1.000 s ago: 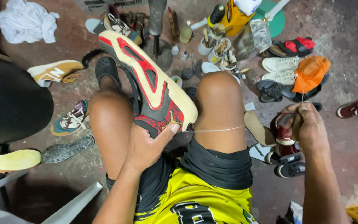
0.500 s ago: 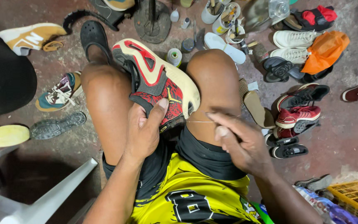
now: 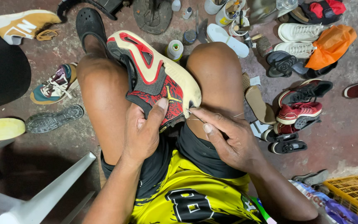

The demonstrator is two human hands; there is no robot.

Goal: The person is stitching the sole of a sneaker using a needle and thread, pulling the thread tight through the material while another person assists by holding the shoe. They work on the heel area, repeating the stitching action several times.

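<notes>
Sneaker (image 3: 156,76), red and black with a cream sole, lies sole-up between the person's bare knees, resting on the thighs. Its long axis runs on a slant from upper left to lower right: one end points up and away toward the black clog (image 3: 88,25) on the floor, the other end points down toward the lap. The cream edge of the sole faces the right knee.

The left hand (image 3: 143,130) grips the near end of the sneaker from below, thumb pressed on the red and black upper, the other fingers wrapped under it and out of sight. The right hand (image 3: 228,139) sits just beside the lower right edge of the sole, its fingers pinched narrow on a thin needle (image 3: 193,115) whose tip meets the sole's rim. A fine thread (image 3: 238,115) trails from that spot across the right thigh.

On the floor beyond the knees stands a spool of pale thread (image 3: 174,49), just past the sneaker's far side. To the right lie a loose tan insole (image 3: 260,103), a red and black shoe (image 3: 299,113) and an orange bag (image 3: 330,43). To the left lie a teal and white sneaker (image 3: 54,85) and a detached grey sole (image 3: 54,119).
</notes>
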